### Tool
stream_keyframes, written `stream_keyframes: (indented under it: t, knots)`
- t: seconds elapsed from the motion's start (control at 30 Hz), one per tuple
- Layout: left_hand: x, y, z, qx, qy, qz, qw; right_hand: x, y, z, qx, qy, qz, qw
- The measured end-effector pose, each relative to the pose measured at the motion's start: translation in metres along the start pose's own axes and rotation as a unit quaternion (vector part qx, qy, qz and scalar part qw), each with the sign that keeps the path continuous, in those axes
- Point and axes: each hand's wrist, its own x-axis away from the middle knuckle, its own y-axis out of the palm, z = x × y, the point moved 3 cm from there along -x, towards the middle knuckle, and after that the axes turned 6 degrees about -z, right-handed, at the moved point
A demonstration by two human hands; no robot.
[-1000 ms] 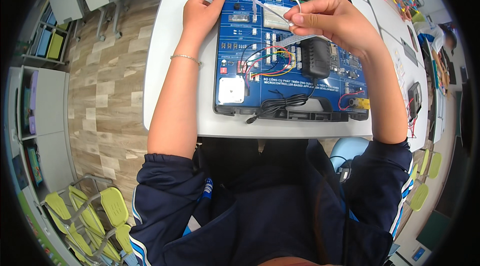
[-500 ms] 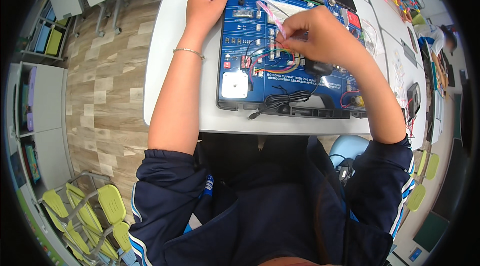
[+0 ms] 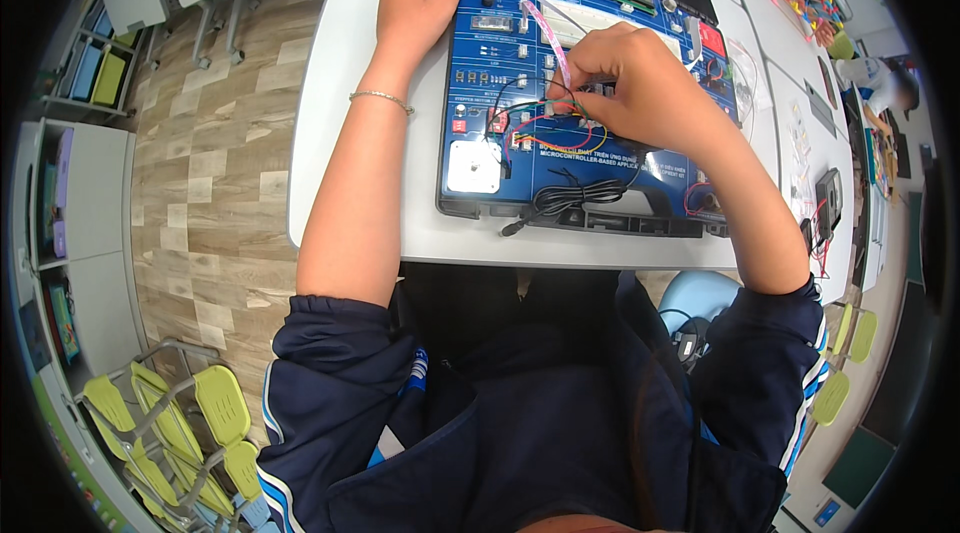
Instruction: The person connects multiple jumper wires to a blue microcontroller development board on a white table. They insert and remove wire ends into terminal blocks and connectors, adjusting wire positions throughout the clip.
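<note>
Right hand (image 3: 640,93) pinched on a flat ribbon cable (image 3: 545,28), apparently; left hand (image 3: 420,8) curled on the blue trainer board (image 3: 480,93) at its 11 o'clock corner. Jumper wires (image 3: 545,128) could be snagged and dislodged by the knuckles.

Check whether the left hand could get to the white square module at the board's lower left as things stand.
Probably yes. The left hand rests at the board's top left corner, and the white module lies uncovered on the same side, nearer the person. The right hand and the jumper wires sit further right, so nothing blocks the way.
</note>
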Motion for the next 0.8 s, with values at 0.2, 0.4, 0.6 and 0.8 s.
stream_keyframes:
  t: [0.2,0.4,0.6,0.8]
  knots:
    - [-0.001,0.000,-0.002,-0.009,0.007,-0.001,1.000,0.001,0.002,-0.004,0.033,-0.009,0.023,0.999]
    - [0.000,-0.001,-0.002,-0.010,0.003,0.000,1.000,0.001,0.006,-0.012,0.095,0.006,0.024,0.995]
    - [0.000,0.000,0.001,-0.007,0.000,-0.009,1.000,-0.003,0.016,-0.021,0.236,0.018,0.026,0.971]
    - [-0.002,0.001,0.003,0.032,0.000,-0.021,0.999,-0.001,0.009,-0.024,0.210,0.038,-0.007,0.977]
